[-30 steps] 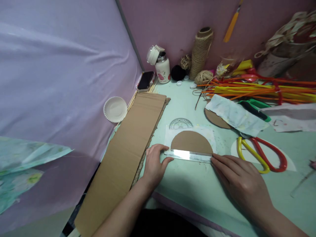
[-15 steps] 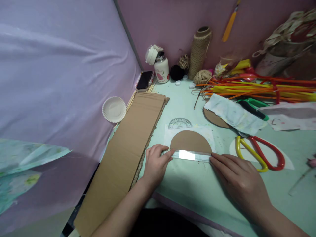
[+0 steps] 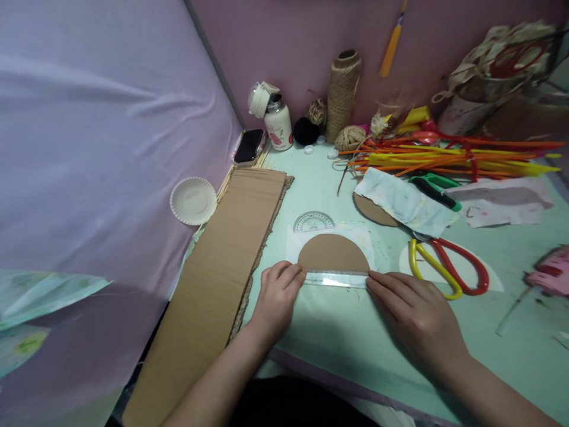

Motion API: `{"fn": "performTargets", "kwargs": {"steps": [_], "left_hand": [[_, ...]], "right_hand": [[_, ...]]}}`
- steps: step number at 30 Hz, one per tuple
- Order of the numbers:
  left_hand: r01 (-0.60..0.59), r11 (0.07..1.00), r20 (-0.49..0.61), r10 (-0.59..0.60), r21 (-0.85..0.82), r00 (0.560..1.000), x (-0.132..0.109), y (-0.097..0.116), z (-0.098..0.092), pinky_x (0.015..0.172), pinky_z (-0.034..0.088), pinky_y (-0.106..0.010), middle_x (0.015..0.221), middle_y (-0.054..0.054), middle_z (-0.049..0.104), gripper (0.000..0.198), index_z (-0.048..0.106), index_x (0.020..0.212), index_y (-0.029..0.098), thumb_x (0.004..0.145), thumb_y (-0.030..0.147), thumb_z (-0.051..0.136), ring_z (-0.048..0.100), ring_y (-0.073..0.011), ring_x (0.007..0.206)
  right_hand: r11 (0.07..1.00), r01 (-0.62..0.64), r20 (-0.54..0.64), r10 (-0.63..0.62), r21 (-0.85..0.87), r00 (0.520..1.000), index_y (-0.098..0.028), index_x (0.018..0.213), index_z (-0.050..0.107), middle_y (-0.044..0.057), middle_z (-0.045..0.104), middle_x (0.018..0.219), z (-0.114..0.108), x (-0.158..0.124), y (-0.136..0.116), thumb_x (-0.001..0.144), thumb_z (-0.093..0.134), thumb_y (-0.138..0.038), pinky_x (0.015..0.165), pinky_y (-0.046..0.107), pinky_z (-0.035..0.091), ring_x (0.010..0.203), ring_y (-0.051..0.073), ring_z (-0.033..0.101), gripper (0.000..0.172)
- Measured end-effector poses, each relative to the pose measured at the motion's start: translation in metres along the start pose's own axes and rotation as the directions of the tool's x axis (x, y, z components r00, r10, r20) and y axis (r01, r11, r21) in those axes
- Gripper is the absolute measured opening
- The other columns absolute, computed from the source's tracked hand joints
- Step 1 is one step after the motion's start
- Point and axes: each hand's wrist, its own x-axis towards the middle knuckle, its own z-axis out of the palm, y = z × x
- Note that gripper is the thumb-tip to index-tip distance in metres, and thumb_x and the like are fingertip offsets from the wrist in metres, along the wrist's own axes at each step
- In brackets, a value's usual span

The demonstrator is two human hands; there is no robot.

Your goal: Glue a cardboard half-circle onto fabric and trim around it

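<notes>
Ruler [image 3: 335, 279] stretched crosswise between left hand [image 3: 278, 296] and right hand [image 3: 420, 305]: left end pinched in closed left fingers, right end at the tips of the right fingers, whether pinched or only pressed impossible to tell. Left of the grip, a long cardboard strip [image 3: 231, 255], running away past the left hand. Against the ruler's far edge, just beyond the grip, a brown half-disc [image 3: 333, 252], flat on a pale sheet [image 3: 367, 240]. Off to the right, well apart from the right hand, a pink glue gun [image 3: 551, 270]; nearer that hand, scissors [image 3: 462, 270], one handle yellow, one red. Past the half-disc, a clear protractor [image 3: 313, 221]. Farther out, a white plate [image 3: 193, 201] to the left, a patterned cloth [image 3: 406, 201] to the right. Beyond, orange and yellow stems [image 3: 444, 157] rightward; farther leftward, phone [image 3: 249, 146] and bottle [image 3: 279, 127]; farthest, twine spool [image 3: 342, 98].
</notes>
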Motion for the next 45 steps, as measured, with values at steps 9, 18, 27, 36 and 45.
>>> {"fn": "performTargets", "kwargs": {"steps": [9, 18, 27, 36, 45], "left_hand": [[-0.083, 0.996, -0.062, 0.081, -0.021, 0.995, 0.003, -0.002, -0.002, 0.091, 0.047, -0.037, 0.114, -0.009, 0.072, 0.03, 0.063, 0.123, 0.017, 0.101, 0.016, 0.043, 0.062, -0.0217, 0.108], [-0.086, 0.984, 0.008, 0.086, 0.155, 0.996, 0.002, 0.014, -0.008, 0.088, 0.042, -0.038, 0.119, -0.012, 0.07, 0.036, 0.062, 0.126, 0.018, 0.1, 0.014, 0.039, 0.062, -0.0246, 0.108], [-0.084, 0.979, 0.011, 0.084, 0.188, 0.996, 0.008, 0.021, -0.005, 0.086, 0.04, -0.04, 0.107, -0.013, 0.069, 0.034, 0.064, 0.122, 0.016, 0.093, 0.01, 0.047, 0.062, -0.0264, 0.098], [-0.101, 0.974, -0.005, 0.104, 0.202, 0.995, 0.012, 0.017, -0.006, 0.082, 0.043, -0.038, 0.102, -0.011, 0.069, 0.033, 0.066, 0.12, 0.019, 0.098, 0.014, 0.041, 0.06, -0.0228, 0.093], [-0.173, 0.981, -0.009, 0.174, 0.091, 0.985, 0.014, 0.016, -0.001, 0.091, 0.052, -0.038, 0.12, -0.014, 0.068, 0.032, 0.061, 0.123, 0.01, 0.098, 0.011, 0.042, 0.057, -0.026, 0.111]], "right_hand": [[1.0, 0.003, -0.011, -0.003, -0.004, 1.0, -0.009, 0.109, 0.073, 0.015, 0.075, 0.11, 0.0, 0.0, 0.0, 0.096, 0.049, -0.008, 0.077, 0.039, 0.047, 0.096, 0.028, 0.064, 0.027], [1.0, -0.012, -0.013, 0.012, 0.002, 1.0, -0.012, 0.109, 0.073, 0.015, 0.075, 0.11, 0.001, -0.001, -0.001, 0.096, 0.05, -0.01, 0.077, 0.039, 0.045, 0.096, 0.027, 0.064, 0.027], [1.0, 0.003, -0.033, -0.003, -0.013, 0.999, -0.008, 0.106, 0.073, 0.016, 0.075, 0.109, -0.001, 0.002, -0.002, 0.095, 0.049, -0.006, 0.077, 0.038, 0.045, 0.096, 0.028, 0.063, 0.027], [1.0, -0.017, -0.018, 0.016, -0.015, 1.0, -0.012, 0.107, 0.073, 0.014, 0.075, 0.112, 0.0, 0.002, -0.002, 0.096, 0.049, -0.009, 0.079, 0.038, 0.045, 0.097, 0.027, 0.063, 0.027], [1.0, -0.002, -0.013, 0.002, -0.02, 1.0, -0.009, 0.107, 0.073, 0.015, 0.075, 0.111, 0.0, 0.002, -0.003, 0.097, 0.047, -0.009, 0.078, 0.038, 0.045, 0.097, 0.028, 0.062, 0.027]]}}
